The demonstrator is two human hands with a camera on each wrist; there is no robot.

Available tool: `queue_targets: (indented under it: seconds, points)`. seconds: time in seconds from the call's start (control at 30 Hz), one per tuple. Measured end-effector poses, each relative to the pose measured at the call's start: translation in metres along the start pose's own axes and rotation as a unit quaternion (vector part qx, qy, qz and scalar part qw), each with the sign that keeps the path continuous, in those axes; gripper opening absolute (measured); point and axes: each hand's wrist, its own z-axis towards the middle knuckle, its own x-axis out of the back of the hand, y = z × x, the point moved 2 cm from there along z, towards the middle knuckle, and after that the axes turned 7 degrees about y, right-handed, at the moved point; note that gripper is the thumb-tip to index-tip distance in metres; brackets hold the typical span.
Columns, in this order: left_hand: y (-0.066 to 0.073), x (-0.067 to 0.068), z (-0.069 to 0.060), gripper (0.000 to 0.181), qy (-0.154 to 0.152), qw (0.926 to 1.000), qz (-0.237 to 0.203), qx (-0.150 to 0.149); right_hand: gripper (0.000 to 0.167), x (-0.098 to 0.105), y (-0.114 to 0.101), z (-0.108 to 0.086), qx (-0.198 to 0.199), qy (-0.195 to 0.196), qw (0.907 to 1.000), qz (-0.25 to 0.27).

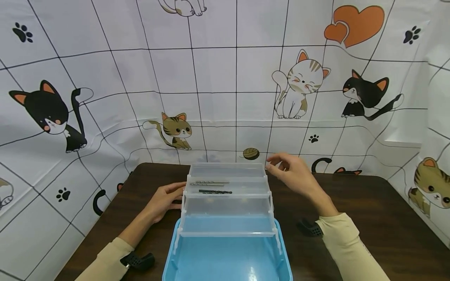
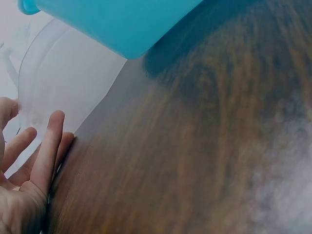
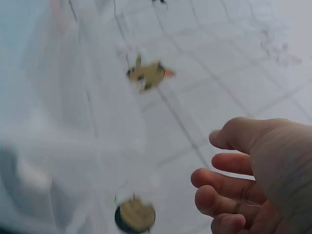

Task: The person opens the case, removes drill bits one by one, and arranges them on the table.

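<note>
A blue plastic box (image 1: pixel 228 259) stands with its translucent stepped trays (image 1: pixel 226 206) raised behind the base. Silver drill bits (image 1: pixel 211 183) lie in one upper tray section, and black drill bits (image 1: pixel 215 191) lie just in front of them. At the left side of the trays is my left hand (image 1: pixel 164 201); its extended fingers (image 2: pixel 48 146) touch or nearly touch a clear plastic panel (image 2: pixel 73 78). My right hand (image 1: pixel 293 173) hovers near the back right corner of the trays, fingers loosely bent, holding nothing. The right wrist view shows it (image 3: pixel 253 180) apart from the plastic.
The box rests on a dark wooden table (image 1: pixel 365 218). Behind it hangs a white sheet (image 1: pixel 218 78) with a line grid and printed cats. A black band (image 1: pixel 138 260) is on the left wrist, another black band (image 1: pixel 309 227) on the right.
</note>
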Motion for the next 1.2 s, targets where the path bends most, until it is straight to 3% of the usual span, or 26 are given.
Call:
queue_targets:
  seconds: [0.27,0.43,0.67,0.93,1.2]
  points:
    - [-0.003,0.001,0.002,0.058,-0.004,0.9998,0.014,-0.01,0.025,-0.018,-0.046,0.005,0.047,-0.052,0.997,0.033]
    - [-0.003,0.001,0.005,0.057,0.0,1.0,0.007,-0.005,0.032,-0.033,-0.06,0.007,0.072,-0.08,0.9932,0.043]
    - [-0.005,0.001,0.004,0.055,-0.002,1.0,0.002,-0.004,0.025,-0.055,-0.06,0.008,0.107,-0.142,0.9833,0.042]
    - [-0.003,0.003,0.001,0.055,0.001,1.0,0.002,-0.007,0.015,-0.069,-0.059,0.012,0.111,-0.198,0.9735,0.028]
    - [-0.004,0.0,0.003,0.055,-0.008,0.9999,0.004,-0.01,0.01,-0.075,-0.058,0.015,0.117,-0.226,0.9669,0.018]
